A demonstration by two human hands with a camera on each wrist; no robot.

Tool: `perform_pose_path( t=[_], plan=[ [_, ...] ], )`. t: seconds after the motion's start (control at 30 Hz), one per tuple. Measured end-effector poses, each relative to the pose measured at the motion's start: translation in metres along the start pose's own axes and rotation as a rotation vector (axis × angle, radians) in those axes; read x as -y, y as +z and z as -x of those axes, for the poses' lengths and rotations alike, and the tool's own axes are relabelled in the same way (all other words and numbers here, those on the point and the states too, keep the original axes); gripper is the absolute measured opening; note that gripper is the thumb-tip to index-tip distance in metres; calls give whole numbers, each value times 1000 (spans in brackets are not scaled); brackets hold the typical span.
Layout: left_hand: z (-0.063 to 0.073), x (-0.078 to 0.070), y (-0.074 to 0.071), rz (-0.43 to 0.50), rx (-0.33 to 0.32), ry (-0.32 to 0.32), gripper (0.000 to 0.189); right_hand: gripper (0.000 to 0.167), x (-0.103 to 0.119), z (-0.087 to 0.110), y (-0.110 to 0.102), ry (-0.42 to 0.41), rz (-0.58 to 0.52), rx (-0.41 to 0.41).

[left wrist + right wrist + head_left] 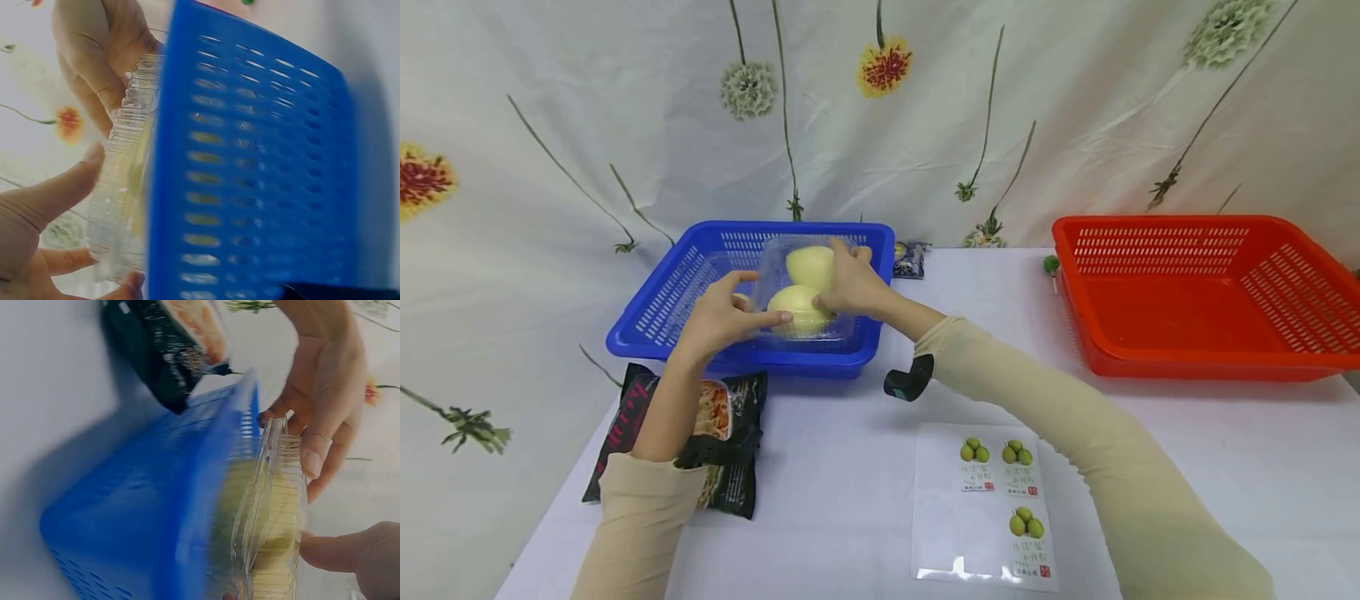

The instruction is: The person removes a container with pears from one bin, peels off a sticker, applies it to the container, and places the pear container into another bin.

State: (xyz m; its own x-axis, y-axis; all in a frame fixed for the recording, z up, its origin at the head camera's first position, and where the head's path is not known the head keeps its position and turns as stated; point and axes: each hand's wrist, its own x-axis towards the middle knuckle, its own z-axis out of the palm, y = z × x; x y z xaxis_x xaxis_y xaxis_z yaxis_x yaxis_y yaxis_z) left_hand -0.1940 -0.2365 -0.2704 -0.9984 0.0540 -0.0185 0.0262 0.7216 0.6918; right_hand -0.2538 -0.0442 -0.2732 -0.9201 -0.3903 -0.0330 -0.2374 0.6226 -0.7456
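Clear box [774, 268] of pale rounded items [799, 307] lies between left hand [718, 317] and right hand [855, 282], each gripping a side; blue basket [793, 360] beneath. Judged light, slick, dentable; rim holds preferable.

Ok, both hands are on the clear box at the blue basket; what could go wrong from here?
The clear box could slip or flex, as the left hand and right hand hold it near its edges. It might catch on the nearby rim of the blue basket. The pale yellow pieces inside could shift if it tips.
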Motion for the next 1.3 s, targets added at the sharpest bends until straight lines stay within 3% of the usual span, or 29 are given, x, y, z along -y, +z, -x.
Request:
perform_pose_path(
  t=[0.2,0.37,0.47,0.63,0.8,1.13,1.3],
  plan=[
    [6,-19,3,44,-103,75,79,92,-2,17,-34,-50,-155,6],
    [6,-34,16,75,-247,181,67,90,-13,28,-53,-61,-190,-30],
    [4,-40,25,111,-290,232,64,90,-22,35,-62,-59,-294,-33],
    [0,-49,40,155,-271,280,63,90,-38,49,-76,-41,-356,-52],
    [-3,-56,55,185,-242,304,64,86,-50,61,-88,-21,-342,-84],
    [-5,-71,91,299,-256,360,64,63,-79,84,-99,-22,-287,-146],
    [-3,-78,108,306,-245,373,64,64,-91,95,-102,-3,-291,-166]
  ],
)
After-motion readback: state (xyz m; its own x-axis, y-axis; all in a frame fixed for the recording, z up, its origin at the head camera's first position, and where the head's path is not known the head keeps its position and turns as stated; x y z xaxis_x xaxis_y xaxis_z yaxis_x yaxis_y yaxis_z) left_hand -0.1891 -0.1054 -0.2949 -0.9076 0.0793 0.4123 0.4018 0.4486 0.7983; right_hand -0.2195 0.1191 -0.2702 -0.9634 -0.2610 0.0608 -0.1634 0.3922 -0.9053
